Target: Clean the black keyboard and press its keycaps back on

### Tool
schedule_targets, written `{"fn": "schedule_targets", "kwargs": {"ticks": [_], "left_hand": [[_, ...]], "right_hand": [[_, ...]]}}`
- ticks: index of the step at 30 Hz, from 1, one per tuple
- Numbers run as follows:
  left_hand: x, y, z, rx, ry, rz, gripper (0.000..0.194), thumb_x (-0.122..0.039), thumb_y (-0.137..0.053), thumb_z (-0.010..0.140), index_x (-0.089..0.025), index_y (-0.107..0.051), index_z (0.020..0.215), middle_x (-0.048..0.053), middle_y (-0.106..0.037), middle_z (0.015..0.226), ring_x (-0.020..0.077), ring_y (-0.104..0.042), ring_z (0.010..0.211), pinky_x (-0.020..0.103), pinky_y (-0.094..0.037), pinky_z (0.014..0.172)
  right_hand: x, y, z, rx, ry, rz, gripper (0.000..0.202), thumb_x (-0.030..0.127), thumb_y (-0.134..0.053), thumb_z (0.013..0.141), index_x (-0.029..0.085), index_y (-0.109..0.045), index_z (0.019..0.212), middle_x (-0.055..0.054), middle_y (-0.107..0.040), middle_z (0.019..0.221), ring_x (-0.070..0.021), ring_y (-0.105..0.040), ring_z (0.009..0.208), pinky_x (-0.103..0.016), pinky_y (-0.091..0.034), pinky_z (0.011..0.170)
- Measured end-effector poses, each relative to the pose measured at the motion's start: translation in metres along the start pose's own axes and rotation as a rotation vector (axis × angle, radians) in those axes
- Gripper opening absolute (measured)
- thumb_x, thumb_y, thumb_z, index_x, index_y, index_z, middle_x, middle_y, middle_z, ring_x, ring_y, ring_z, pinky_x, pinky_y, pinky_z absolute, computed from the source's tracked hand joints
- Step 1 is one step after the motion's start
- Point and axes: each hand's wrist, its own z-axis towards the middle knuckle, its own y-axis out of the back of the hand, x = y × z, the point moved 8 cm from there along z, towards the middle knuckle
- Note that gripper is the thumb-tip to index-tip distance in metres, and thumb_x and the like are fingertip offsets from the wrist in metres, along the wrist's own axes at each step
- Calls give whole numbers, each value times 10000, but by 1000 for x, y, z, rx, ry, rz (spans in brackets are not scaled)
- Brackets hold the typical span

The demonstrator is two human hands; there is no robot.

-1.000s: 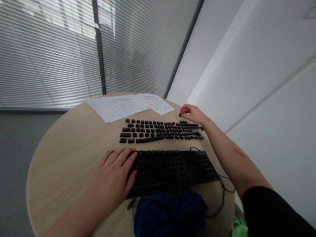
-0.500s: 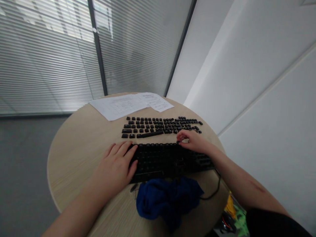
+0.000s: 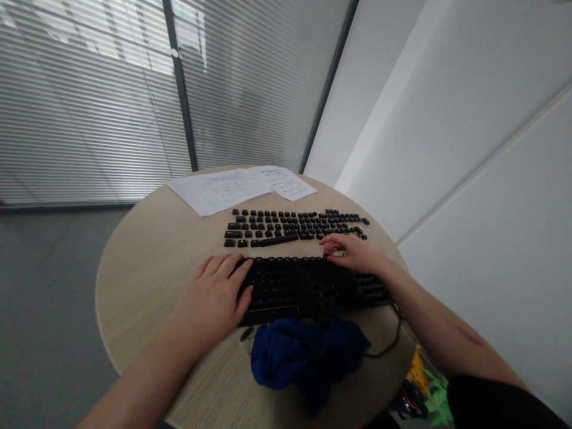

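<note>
A black keyboard [image 3: 286, 292] lies on the round wooden table, its wide middle part dark and mostly bare of detail at this distance. My left hand [image 3: 217, 292] holds its left end, with fingers over the far corner and the thumb on the near side. At the far edge, right of the middle, the thumb and fingers of my right hand [image 3: 353, 253] are closed on a small black keycap [image 3: 325, 256], partly hidden by the fingers. Beyond the keyboard, many loose black keycaps [image 3: 254, 226] lie in rows, among them a long space bar [image 3: 279, 240].
A crumpled blue cloth [image 3: 308, 357] lies on the near side of the keyboard, beside a small wire tool [image 3: 246, 335]. The keyboard's cable [image 3: 393, 344] curves at the right. Printed papers [image 3: 223, 189] lie at the table's [image 3: 134, 280] far edge. A white wall stands close on the right.
The whole view has shifted slightly. My right hand stays at the keyboard's far edge, its fingers a little more spread above the pinch. My left hand keeps its place.
</note>
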Motion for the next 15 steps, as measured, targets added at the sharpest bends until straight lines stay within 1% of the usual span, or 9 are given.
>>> {"fn": "schedule_targets", "kwargs": {"ticks": [4, 8, 12, 15], "left_hand": [[0, -1, 0, 19, 3, 20, 461, -354, -468, 955, -129, -679, 1298, 182, -664, 1300, 369, -587, 1196, 570, -430, 1081], [0, -2, 1, 28, 4, -8, 469, -357, -479, 952, -117, -674, 1305, 184, -668, 1292, 372, -592, 1178, 576, -446, 1065], [0, -3, 2, 31, 9, -17, 461, -342, -484, 946, -112, -682, 1293, 182, -671, 1285, 370, -598, 1163, 573, -457, 1057], [-1, -3, 2, 27, -2, -7, 460, -345, -481, 948, -113, -684, 1289, 182, -671, 1285, 365, -602, 1150, 566, -467, 1047]], "right_hand": [[-11, -6, 0, 21, -36, 139, 410, 221, -638, 824, 224, -586, 1231, -30, -731, 978, -163, -712, 880, -333, -564, 860], [-18, -8, 0, 42, -68, 237, 471, 252, -649, 830, 215, -546, 1287, -35, -718, 994, -157, -709, 891, -308, -565, 832], [-22, -8, 0, 47, -66, 192, 461, 256, -658, 827, 205, -573, 1277, -43, -718, 992, -159, -707, 886, -305, -566, 827], [-17, -7, -1, 57, -46, 125, 453, 232, -647, 829, 205, -591, 1278, -48, -727, 997, -165, -710, 884, -315, -570, 840]]}}
